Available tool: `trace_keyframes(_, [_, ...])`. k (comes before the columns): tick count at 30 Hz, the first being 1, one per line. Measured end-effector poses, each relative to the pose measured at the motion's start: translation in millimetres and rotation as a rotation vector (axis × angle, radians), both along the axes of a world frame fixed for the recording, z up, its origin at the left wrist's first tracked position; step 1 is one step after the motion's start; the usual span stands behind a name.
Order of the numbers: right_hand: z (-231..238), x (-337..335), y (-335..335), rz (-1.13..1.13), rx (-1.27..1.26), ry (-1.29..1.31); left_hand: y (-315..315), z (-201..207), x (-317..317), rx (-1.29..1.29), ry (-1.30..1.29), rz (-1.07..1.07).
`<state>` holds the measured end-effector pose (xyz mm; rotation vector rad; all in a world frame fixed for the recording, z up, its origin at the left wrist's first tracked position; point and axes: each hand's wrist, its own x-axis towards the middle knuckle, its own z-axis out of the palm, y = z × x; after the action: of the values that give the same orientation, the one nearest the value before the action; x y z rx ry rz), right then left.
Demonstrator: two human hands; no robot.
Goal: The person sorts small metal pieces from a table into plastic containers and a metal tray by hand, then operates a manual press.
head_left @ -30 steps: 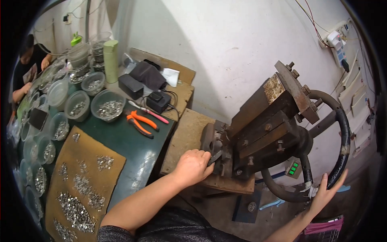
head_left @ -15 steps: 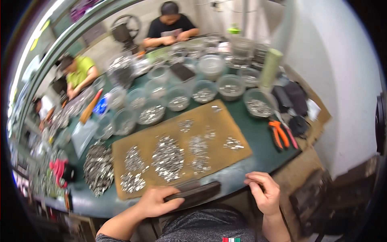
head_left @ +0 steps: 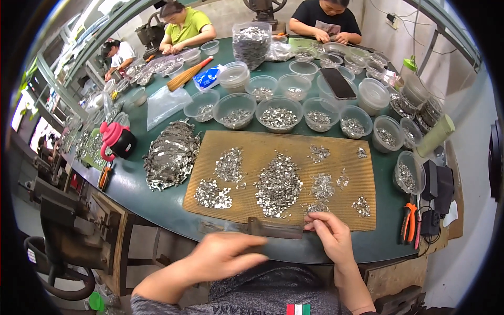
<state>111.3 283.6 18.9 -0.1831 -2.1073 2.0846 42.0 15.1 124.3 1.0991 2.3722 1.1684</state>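
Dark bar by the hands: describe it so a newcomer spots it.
On the green table, find the brown mat. At its front edge, beside the right hand, lies the dark bar. Unlike the small shiny metal pieces on the mat, it is long, narrow and dull.

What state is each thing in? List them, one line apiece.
Left hand: open, nothing visibly held
Right hand: fingers curled, grip unclear
Dark bar: lying along the mat's near edge
Pliers: handles apart
Phone: screen dark
Pink-lidded jug: lid on
Front centre tub: open, partly filled

A metal-parts workshop: handwheel press, plastic tubs, heaped metal pieces, orange-handled pliers, co-workers
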Motion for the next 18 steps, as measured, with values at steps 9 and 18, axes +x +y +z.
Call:
trace_keyframes(9, [-19.3,42.0,-8.7,-0.218,0.177,-0.056,109.5,-115.1,6.6,0.113,0.584,-0.223])
trace_keyframes(18, [-22.9,32.5,-7.7,-0.123,0.850,0.268,59.7,-124.3,-4.2,0.072,0.542,-0.102])
